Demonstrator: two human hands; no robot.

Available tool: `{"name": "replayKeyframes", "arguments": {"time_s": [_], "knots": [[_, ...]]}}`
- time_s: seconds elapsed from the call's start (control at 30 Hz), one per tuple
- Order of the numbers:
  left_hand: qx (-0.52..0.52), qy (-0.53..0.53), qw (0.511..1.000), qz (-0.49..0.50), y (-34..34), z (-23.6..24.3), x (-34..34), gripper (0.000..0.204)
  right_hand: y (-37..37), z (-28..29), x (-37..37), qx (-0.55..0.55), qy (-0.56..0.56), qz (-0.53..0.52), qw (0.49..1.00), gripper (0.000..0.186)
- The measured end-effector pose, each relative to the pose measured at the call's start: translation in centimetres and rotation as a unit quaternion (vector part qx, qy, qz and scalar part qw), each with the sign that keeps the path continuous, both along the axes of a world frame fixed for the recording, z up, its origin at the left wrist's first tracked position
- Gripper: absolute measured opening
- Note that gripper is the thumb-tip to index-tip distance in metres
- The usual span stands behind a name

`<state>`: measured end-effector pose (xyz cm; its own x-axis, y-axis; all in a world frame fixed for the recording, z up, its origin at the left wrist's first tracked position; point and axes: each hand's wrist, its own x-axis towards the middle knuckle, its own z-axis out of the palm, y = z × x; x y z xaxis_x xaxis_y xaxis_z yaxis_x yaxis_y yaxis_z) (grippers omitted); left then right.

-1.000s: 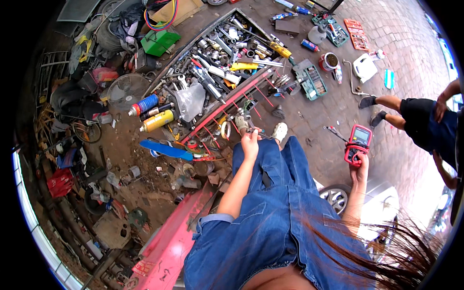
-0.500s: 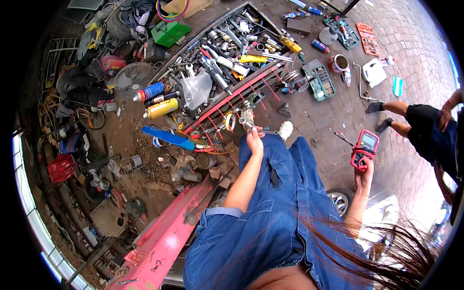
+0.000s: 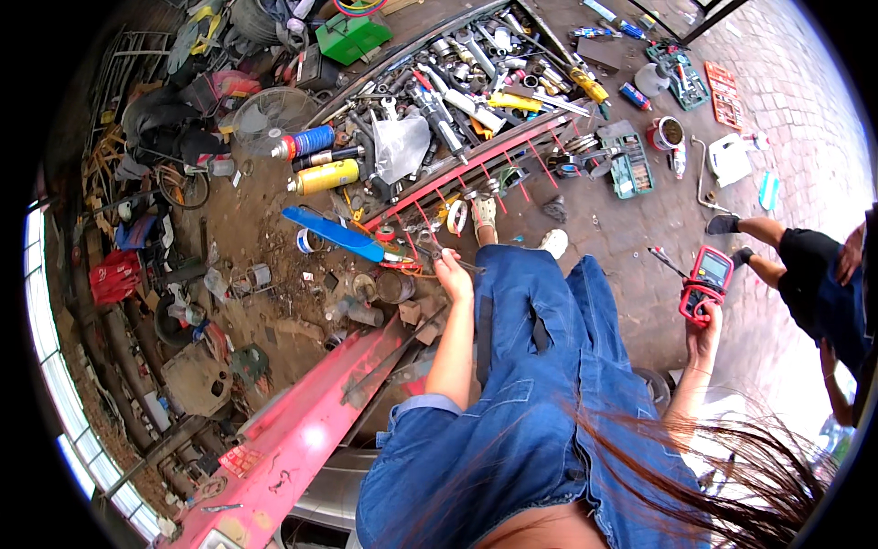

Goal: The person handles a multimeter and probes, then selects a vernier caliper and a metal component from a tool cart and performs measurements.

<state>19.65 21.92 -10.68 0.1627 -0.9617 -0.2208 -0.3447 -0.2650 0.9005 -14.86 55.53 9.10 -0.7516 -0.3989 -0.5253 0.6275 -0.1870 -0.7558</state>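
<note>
My left hand (image 3: pixel 452 277) is closed on metal tools (image 3: pixel 466 266) that look like wrenches, partly hidden by my fingers, beside my denim-clad legs. My right hand (image 3: pixel 702 328) grips a red-cased handheld meter (image 3: pixel 710 270) with a screen; test leads (image 3: pixel 672 263) with red and black parts stick out to its left. Beyond my feet lies a metal tray (image 3: pixel 519 142) heaped with wrenches, sockets and other tools, with red bars along its near edge and yellow (image 3: pixel 325 177) and blue (image 3: pixel 306 140) spray cans at its left end. A blue strip-shaped object (image 3: pixel 334 236) lies left of my left hand.
A person in dark shorts (image 3: pixel 805 274) stands at right. Tool cases (image 3: pixel 631 165), a bucket (image 3: pixel 666 134) and a white jug (image 3: pixel 728 160) sit on the pavers. A fan guard (image 3: pixel 273 119) and piled clutter fill the left. A long pink metal panel (image 3: pixel 293 457) runs beside me.
My left hand has shifted left with the metal tools, turning so less of them shows. The whole view has swung slightly, moving the tool tray rightward in the picture. My right hand still holds the meter.
</note>
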Motion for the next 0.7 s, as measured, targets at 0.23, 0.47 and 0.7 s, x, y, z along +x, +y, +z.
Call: {"name": "replayKeyframes", "arguments": {"time_s": [0.23,0.47,0.7], "knots": [[0.049,-0.063,0.995,-0.053,1.6,-2.2,5.4,0.031,-0.6,-0.1,-0.4,-0.009,0.009,0.032,0.999,0.044],[0.088,-0.052,0.99,-0.099,2.4,-6.5,6.3,0.033,-1.2,1.0,-1.1,-0.004,0.037,0.063,0.997,0.044],[0.15,-0.047,0.985,-0.068,1.7,-8.8,6.7,0.034,-0.4,1.3,-1.3,0.003,0.053,0.053,0.997,0.046]]}}
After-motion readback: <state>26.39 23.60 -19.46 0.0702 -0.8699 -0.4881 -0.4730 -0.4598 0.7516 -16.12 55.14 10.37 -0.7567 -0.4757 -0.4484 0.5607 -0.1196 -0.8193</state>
